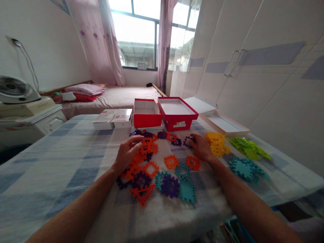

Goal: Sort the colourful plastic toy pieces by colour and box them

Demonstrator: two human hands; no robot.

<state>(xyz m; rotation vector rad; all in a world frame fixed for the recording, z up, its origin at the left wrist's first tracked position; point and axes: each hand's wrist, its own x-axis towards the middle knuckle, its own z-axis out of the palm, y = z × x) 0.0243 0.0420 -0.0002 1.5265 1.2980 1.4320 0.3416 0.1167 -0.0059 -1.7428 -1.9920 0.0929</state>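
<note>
My left hand (127,152) rests on a heap of orange pieces (144,158), fingers curled and spread over them, thumb up. My right hand (201,147) reaches to a purple piece (187,140) and its fingertips pinch or touch it. Between the hands lie loose orange, purple and teal interlocking plastic tiles (172,175) on a blue checked tablecloth (63,162). A yellow pile (216,141) sits just right of my right hand.
Two open red boxes (146,119) (177,123) stand behind the tiles, with a white box (112,118) to their left and a flat lid (224,123) to the right. Green (249,148) and teal (245,168) piles lie at the right. A fan (15,90) stands left.
</note>
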